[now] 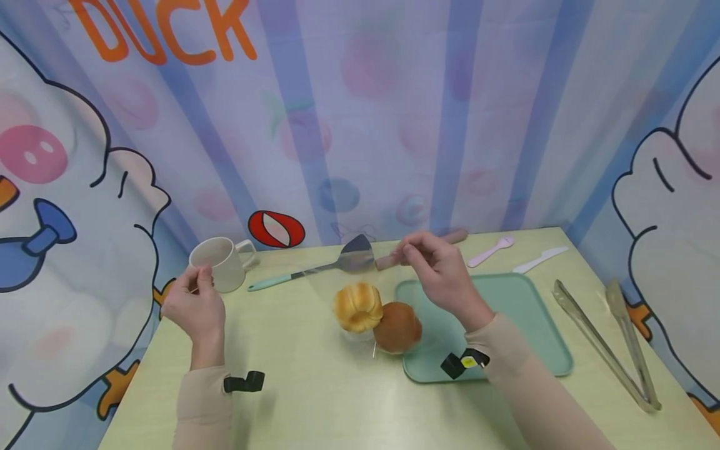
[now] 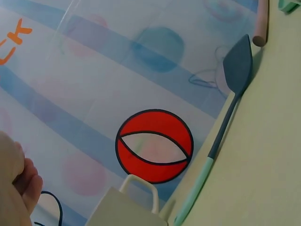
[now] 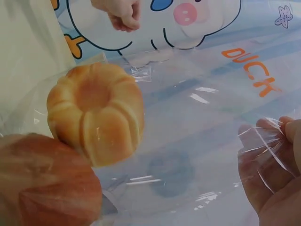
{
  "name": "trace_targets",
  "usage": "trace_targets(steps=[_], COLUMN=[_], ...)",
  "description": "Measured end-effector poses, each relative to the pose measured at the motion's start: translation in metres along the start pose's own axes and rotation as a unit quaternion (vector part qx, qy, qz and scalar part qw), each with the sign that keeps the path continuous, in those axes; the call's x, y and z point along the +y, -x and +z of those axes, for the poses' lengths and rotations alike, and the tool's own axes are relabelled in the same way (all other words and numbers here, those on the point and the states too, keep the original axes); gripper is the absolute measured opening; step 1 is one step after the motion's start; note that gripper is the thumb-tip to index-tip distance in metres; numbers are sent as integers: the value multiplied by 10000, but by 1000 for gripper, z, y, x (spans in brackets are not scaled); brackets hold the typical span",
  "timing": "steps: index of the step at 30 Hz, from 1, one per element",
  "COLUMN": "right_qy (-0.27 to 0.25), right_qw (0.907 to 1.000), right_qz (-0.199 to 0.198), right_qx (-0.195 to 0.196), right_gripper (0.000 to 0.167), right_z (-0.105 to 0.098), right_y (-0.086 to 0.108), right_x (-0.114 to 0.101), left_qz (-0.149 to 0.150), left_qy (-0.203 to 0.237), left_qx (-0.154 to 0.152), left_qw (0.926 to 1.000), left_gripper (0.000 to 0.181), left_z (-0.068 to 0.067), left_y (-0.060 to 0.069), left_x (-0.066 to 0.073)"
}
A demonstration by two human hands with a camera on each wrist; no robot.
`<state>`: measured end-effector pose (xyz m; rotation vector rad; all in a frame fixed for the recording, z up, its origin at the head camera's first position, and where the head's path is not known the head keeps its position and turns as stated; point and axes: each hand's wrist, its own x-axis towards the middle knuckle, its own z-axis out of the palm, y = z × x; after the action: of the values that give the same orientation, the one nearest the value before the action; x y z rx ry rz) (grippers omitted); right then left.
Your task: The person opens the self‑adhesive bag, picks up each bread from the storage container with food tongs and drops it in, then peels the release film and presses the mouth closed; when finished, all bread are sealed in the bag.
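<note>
My right hand pinches the gathered edge of a clear plastic bag, raised above the table. Inside it are a golden ridged bun and a round brown bun, side by side and touching. The bag hangs in front of the green tray's left edge. Off to the left, my left hand is lifted in front of a white mug. Its thumb and fingertips meet in a pinch, with a thin light strip just showing between them, too small to make out. In the left wrist view, only part of this hand appears.
A spatula with a mint handle lies along the back, beside a pinkish-brown rod. Further right are a pink spoon, a white knife, the green tray and metal tongs. A printed curtain hangs behind the table.
</note>
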<state>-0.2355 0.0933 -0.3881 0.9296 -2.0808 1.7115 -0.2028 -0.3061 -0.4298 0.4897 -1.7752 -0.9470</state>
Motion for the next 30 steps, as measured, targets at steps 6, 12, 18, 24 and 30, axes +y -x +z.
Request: trace_targets(steps=[6,12,18,24,30], right_qy=[-425,-555,-622,-717,-844], right_qw=[9988,9975,9972,9963,9943], right_qz=[240,406,389,460,648], right_qx=[-29,-185,-128,-126,-105], right_gripper=[19,20,19,19,20], right_z=[1,2,2,3,5], right_y=[0,-1,-2,-2,-2], right_x=[-3,-5,-7,-7,-7], left_qz=[-217,235,841,1456,827], left_qy=[-630,-704,-379,749,2145], left_qx=[-1526,-3498,-3745,-3522,-4890], left_qw=[9860,9339,9226,9215,8414], left_gripper=[20,17,30,37,38], left_z=[-2,-2,3,17,28], left_y=[1,8,13,31,53], left_x=[-20,-34,-34,-17,18])
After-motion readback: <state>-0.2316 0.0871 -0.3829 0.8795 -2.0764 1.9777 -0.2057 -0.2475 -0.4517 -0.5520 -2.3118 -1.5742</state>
